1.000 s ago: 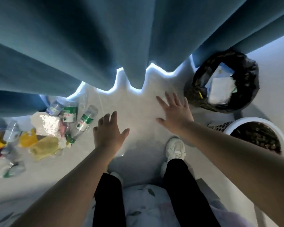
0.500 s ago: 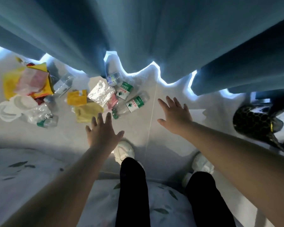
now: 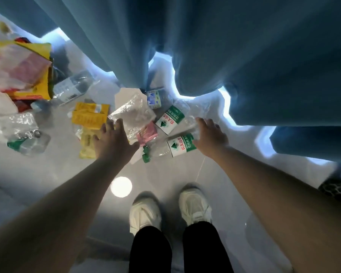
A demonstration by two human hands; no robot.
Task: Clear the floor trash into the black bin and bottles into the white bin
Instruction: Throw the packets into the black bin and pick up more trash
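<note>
The right hand point(image 3: 210, 135) covers the base of a green-labelled bottle point(image 3: 177, 147), and whether its fingers grip it cannot be told. The left hand point(image 3: 114, 142) hides part of a yellow wrapper point(image 3: 89, 117). The curtain point(image 3: 205, 46) covers the far end of a blue-labelled bottle point(image 3: 155, 99); the right edge cuts off a dark patterned object point(image 3: 337, 191), the left edge a yellow bag point(image 3: 18, 69).

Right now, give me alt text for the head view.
Two open hands reach down: the left hand over a clear wrapper, the right hand at a green-labelled bottle. Yellow wrappers lie left, and a blue curtain hangs behind.
</note>
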